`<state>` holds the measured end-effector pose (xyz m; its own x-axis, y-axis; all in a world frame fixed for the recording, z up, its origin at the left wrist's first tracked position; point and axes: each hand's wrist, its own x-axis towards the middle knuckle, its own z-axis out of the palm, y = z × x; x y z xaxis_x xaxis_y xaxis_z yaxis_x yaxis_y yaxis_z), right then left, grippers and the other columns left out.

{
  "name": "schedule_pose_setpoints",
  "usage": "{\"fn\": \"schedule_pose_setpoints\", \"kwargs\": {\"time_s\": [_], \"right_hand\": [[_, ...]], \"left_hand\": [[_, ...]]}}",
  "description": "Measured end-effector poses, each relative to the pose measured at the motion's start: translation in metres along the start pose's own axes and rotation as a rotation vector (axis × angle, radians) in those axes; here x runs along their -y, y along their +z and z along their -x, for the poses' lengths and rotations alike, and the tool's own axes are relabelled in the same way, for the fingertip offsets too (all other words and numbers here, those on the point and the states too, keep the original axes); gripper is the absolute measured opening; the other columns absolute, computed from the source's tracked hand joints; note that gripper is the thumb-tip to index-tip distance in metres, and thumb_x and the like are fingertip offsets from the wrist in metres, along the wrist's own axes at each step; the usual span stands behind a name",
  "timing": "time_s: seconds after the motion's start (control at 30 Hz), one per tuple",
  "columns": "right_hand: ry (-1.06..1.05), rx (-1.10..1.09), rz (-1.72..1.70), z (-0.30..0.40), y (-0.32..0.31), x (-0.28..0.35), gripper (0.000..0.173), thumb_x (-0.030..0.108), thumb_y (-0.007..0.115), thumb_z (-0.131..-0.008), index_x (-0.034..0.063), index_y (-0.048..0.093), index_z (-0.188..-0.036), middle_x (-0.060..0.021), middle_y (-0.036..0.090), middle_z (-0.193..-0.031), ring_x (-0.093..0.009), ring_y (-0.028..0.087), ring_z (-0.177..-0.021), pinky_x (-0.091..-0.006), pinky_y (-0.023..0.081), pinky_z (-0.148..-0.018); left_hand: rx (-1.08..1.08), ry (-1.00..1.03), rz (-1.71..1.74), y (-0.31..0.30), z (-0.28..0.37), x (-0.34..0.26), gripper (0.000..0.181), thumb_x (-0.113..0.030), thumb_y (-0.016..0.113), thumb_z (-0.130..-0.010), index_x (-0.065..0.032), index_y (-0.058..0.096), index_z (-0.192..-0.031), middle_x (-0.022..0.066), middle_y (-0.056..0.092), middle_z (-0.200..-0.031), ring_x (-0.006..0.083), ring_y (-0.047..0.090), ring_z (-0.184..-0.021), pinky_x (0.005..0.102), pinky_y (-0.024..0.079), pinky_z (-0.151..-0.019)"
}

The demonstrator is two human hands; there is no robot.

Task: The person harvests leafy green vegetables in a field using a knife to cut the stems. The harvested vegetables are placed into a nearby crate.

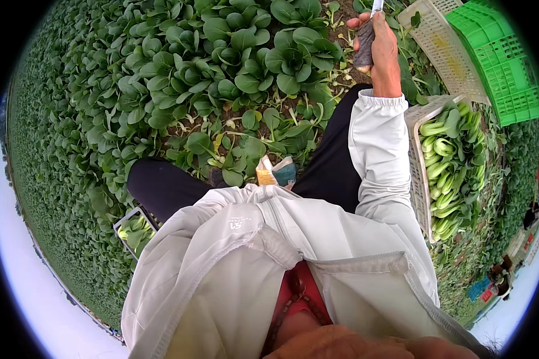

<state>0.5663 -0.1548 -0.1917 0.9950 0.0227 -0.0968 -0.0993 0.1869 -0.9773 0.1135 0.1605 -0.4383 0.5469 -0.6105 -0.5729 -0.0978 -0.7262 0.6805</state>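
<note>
My right hand (383, 54) is stretched forward at the upper right, its fingers wrapped around a knife handle (364, 45) bound in dark grey cloth. The pale knife blade (377, 5) points away from me and is cut off by the top of the view. Below that hand are trimmed leaves and stubs (341, 74) on bare soil. Rooted bok choy plants (292, 58) grow just left of the hand. My left hand is not in view; the left sleeve (220, 197) runs down to my lap. Cut leaves (233, 152) lie in front of my knees.
On my right stands a pale plastic crate (414, 148) filled with bok choy heads (449, 170). Beyond it are an off-white crate (458, 58) and bright green crates (503, 67). A smaller crate (125, 220) with bok choy sits at my left. A printed bag (284, 172) lies between my legs.
</note>
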Motion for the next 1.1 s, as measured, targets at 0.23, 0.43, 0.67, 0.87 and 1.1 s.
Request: {"fn": "schedule_pose_setpoints", "kwargs": {"time_s": [0.23, 0.43, 0.67, 0.87, 1.1], "right_hand": [[0.013, -0.079, 0.048, 0.014, -0.059, -0.008, 0.034, 0.034, 0.043, -0.106, 0.0056, 0.061, -0.102, -0.0087, 0.07, -0.089, -0.012, 0.055, -0.055, -0.026, 0.045, -0.051], [0.208, -0.138, 0.11, 0.051, -0.117, -0.085, 0.039, 0.035, 0.041, -0.105, 0.0046, 0.064, -0.098, -0.0045, 0.066, -0.082, -0.013, 0.057, -0.06, -0.028, 0.047, -0.057], [0.467, -0.224, 0.302, 0.083, -0.161, -0.21, 0.045, 0.037, 0.039, -0.103, 0.0015, 0.065, -0.093, -0.0082, 0.066, -0.077, -0.018, 0.061, -0.064, -0.034, 0.048, -0.059], [0.568, -0.183, 0.379, 0.04, -0.144, -0.244, 0.046, 0.036, 0.038, -0.102, 0.0011, 0.064, -0.091, -0.01, 0.067, -0.072, -0.021, 0.06, -0.05, -0.0361, 0.049, -0.052], [0.426, 0.006, 0.788, -0.02, -0.127, -0.305, 0.044, 0.036, 0.039, -0.1, 0.0025, 0.067, -0.093, -0.0237, 0.071, -0.088, -0.044, 0.067, -0.081, -0.0526, 0.052, -0.079]], "left_hand": [[-0.177, 0.096, 0.113, -0.048, -0.069, -0.048, 0.014, -0.013, 0.064, -0.089, -0.0024, 0.065, -0.08, 0.0162, 0.063, -0.071, 0.0332, 0.066, -0.072, 0.0426, 0.05, -0.062], [-0.369, 0.007, 0.139, -0.175, -0.128, -0.125, 0.021, -0.018, 0.059, -0.09, 0.001, 0.067, -0.093, 0.0266, 0.068, -0.084, 0.0474, 0.066, -0.084, 0.0508, 0.052, -0.074], [-0.565, 0.359, -0.02, -0.279, -0.342, -0.144, 0.025, -0.023, 0.063, -0.086, 0.0006, 0.063, -0.092, 0.0237, 0.064, -0.087, 0.0443, 0.065, -0.084, 0.0495, 0.052, -0.074], [-0.523, 0.305, -0.825, -0.326, -0.445, -0.127, 0.028, -0.011, 0.068, -0.08, -0.0049, 0.069, -0.107, 0.0135, 0.068, -0.109, 0.0348, 0.062, -0.112, 0.0483, 0.046, -0.093], [-0.486, -0.12, -0.896, -0.355, -0.412, -0.06, 0.029, -0.021, 0.07, -0.084, -0.0087, 0.065, -0.11, 0.0074, 0.066, -0.107, 0.0304, 0.06, -0.108, 0.0476, 0.042, -0.088]]}}
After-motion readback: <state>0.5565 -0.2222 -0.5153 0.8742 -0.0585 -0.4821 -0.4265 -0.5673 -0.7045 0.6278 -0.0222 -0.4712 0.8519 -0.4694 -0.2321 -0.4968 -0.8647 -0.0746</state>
